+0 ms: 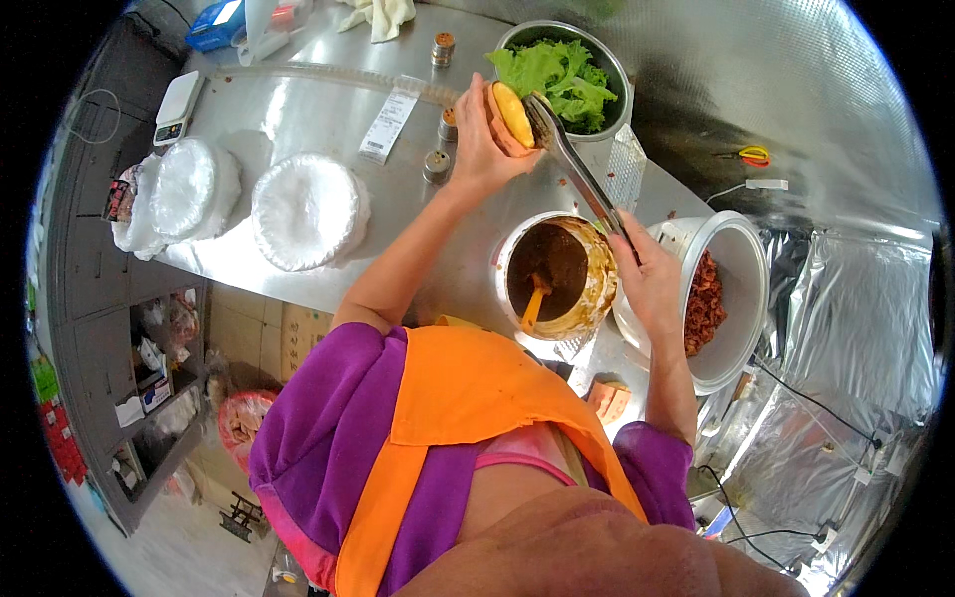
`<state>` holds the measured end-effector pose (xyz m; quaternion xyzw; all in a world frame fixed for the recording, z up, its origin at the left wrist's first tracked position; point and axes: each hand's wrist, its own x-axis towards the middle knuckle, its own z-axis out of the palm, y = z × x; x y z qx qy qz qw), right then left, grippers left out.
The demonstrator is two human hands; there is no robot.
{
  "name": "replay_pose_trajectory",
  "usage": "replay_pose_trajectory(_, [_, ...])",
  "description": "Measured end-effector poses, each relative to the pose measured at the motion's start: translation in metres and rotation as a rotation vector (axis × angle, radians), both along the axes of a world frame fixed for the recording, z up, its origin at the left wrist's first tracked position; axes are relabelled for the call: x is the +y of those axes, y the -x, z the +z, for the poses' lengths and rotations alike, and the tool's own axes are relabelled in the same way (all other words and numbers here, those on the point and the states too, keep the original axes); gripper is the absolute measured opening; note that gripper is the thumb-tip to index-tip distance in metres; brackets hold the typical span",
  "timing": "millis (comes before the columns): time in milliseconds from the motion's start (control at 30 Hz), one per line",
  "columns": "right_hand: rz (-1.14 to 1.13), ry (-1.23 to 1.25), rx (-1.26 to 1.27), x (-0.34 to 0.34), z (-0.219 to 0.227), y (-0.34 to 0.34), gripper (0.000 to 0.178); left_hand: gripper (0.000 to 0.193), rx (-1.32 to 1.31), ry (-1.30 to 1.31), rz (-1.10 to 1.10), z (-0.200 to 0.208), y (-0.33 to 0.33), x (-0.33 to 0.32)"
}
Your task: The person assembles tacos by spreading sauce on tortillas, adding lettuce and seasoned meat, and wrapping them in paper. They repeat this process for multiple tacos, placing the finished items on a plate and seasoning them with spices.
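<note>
My left hand [479, 149] is closed around a yellow bun-like piece [512, 112] in a brown paper sleeve, held up over the table. In my right hand [649, 279] is a pair of metal tongs [582, 177] with dark handles. Their tips are beside the yellow piece, touching or nearly so. Whether they pinch anything I cannot tell. Just behind them stands a metal bowl [627, 85] of green lettuce leaves [562, 75]. Below the tongs is a white tub [517, 231] of brown sauce, with an orange-handled utensil [534, 306] in it.
At right, a large white bowl [753, 289] holds reddish-brown chopped pieces [703, 313]. Plastic-covered round containers [308, 211] and a white scale [179, 107] stand on the left. Small shakers [437, 166] and a printed slip [390, 124] lie between. Scissors [753, 155] are at far right.
</note>
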<state>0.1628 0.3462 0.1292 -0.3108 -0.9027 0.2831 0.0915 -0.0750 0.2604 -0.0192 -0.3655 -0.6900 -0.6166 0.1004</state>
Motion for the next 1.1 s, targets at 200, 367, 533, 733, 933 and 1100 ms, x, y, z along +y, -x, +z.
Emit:
replay_pose_trajectory(200, [-0.027,0.186,0.019,0.014,0.033,-0.019,0.038,0.122,0.101,0.002,-0.037,0.014,0.014,-0.019])
replay_pose_trajectory(367, [-0.062,0.553,0.062,0.027,0.049,-0.026,0.040,0.119,0.135,0.034,-0.097,0.024,0.014,-0.026])
replay_pose_trajectory(533, [-0.059,0.614,0.064,0.024,0.037,-0.024,0.041,0.117,0.169,0.081,-0.117,0.019,0.012,-0.029])
replay_pose_trajectory(733, [-0.055,0.582,0.034,0.026,0.027,-0.024,0.038,0.118,0.158,0.079,-0.168,0.021,0.006,-0.032])
replay_pose_trajectory(933, [-0.001,0.251,0.045,0.009,0.023,-0.024,0.030,0.120,0.129,0.058,-0.168,0.020,0.002,-0.031])
replay_pose_trajectory(1100, [0.057,0.169,0.011,0.001,0.017,-0.023,0.031,0.120,0.134,0.086,-0.174,0.022,-0.003,-0.027])
